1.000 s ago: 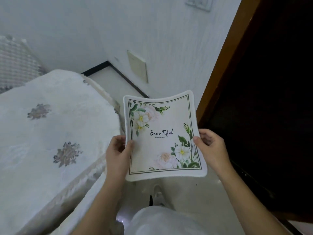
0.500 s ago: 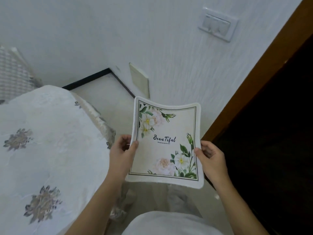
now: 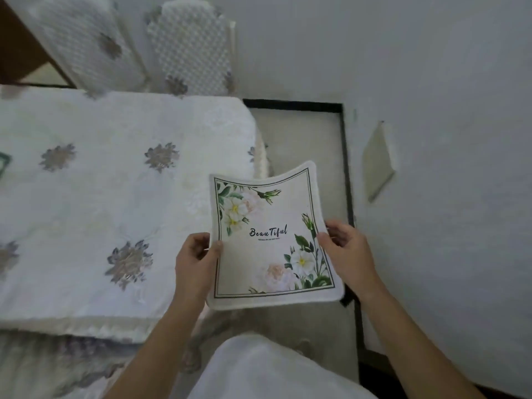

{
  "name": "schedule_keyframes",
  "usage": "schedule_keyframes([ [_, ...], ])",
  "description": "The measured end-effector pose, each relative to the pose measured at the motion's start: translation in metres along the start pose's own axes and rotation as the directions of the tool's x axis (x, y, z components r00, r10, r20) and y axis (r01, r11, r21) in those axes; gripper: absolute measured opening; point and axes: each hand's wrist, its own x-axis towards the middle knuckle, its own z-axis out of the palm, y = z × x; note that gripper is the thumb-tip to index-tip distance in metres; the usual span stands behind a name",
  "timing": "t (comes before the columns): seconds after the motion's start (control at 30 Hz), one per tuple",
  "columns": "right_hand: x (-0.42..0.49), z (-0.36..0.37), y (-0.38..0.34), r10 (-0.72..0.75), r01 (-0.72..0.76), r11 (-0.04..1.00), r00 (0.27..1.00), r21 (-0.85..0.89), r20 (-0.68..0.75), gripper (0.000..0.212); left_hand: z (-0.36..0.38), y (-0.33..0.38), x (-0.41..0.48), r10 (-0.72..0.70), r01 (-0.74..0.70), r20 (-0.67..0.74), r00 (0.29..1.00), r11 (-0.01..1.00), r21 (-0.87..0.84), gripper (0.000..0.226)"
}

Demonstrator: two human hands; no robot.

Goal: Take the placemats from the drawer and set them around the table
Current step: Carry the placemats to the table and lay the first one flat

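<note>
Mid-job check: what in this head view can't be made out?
Head view, green-edged thing on the table: cut off by the left frame edge.
Small print on the placemat: too small to read.
Left hand and right hand, fingers underneath: hidden by the placemat.

Two chairs in white quilted covers stand side by side at the top, one chair back (image 3: 86, 44) blurred, the other chair back (image 3: 193, 47) showing grey flower motifs near its foot. A textured white wall (image 3: 431, 82) fills the right side and bears a cream plate (image 3: 377, 165). Black skirting (image 3: 347, 168) frames a pale strip of floor (image 3: 302, 139).
</note>
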Motion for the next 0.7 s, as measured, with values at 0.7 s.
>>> schedule_keyframes([
  [0.7, 0.266, 0.144, -0.073, -0.099, 0.194, 0.973, 0.839, -0.123, 0.536, 0.018, 0.004, 0.037, 0.138, -0.254, 0.09, -0.518, 0.817, 0.943, -0.32, 0.014],
])
